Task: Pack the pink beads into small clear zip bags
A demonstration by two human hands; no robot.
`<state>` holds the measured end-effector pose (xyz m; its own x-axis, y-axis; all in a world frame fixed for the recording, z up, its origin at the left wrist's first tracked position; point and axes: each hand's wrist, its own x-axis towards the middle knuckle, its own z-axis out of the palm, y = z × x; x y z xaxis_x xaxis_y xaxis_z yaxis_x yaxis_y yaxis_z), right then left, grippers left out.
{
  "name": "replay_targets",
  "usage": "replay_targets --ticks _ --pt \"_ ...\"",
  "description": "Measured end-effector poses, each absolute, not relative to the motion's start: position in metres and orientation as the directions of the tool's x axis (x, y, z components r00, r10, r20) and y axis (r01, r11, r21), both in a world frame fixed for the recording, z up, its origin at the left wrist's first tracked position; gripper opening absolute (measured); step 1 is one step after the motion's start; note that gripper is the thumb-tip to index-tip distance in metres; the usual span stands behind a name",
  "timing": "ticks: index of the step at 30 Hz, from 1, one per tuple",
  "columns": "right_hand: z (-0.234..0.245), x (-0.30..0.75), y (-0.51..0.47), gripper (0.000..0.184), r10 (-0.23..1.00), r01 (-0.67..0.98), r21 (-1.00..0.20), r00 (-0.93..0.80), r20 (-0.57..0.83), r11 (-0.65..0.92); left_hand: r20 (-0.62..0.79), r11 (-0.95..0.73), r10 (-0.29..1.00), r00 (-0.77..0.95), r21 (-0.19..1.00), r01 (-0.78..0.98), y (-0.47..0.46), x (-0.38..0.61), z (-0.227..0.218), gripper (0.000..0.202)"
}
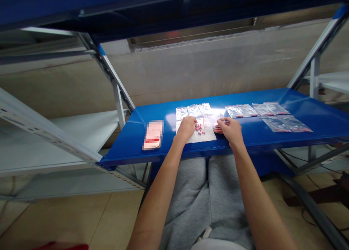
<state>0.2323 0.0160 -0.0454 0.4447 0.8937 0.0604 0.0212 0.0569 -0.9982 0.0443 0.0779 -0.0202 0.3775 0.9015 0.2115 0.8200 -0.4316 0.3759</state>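
Apparently for steadiness, the flat, relaxed left hand (pixel 187 129) pins a white paper sheet (pixel 204 137), small pink pellets (pixel 200 128) at its three o'clock; the pinched right hand (pixel 230 130) holds something unclear.

This is a storeroom or workshop bay: I sit at a blue steel shelf (pixel 313 113) in slotted metal racking (pixel 35 120), with white shelves (pixel 73 141) to the left, a concrete wall (pixel 191 79) beyond, and a tiled floor (pixel 81 221) below.

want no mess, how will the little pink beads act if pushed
The little pink beads look small and rounded, so they would probably roll and scatter. They are likely light, and the white sheet under them looks smooth, so a slight push may move them.
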Motion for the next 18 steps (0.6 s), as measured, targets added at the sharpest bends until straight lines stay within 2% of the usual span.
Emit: replay_targets --ticks 18 --pt "-0.049 0.236 0.018 0.005 0.899 0.027 -0.998 0.433 0.070 0.064 0.219 -0.401 0.916 0.338 0.441 0.803 0.066 0.040 -0.016 0.030"
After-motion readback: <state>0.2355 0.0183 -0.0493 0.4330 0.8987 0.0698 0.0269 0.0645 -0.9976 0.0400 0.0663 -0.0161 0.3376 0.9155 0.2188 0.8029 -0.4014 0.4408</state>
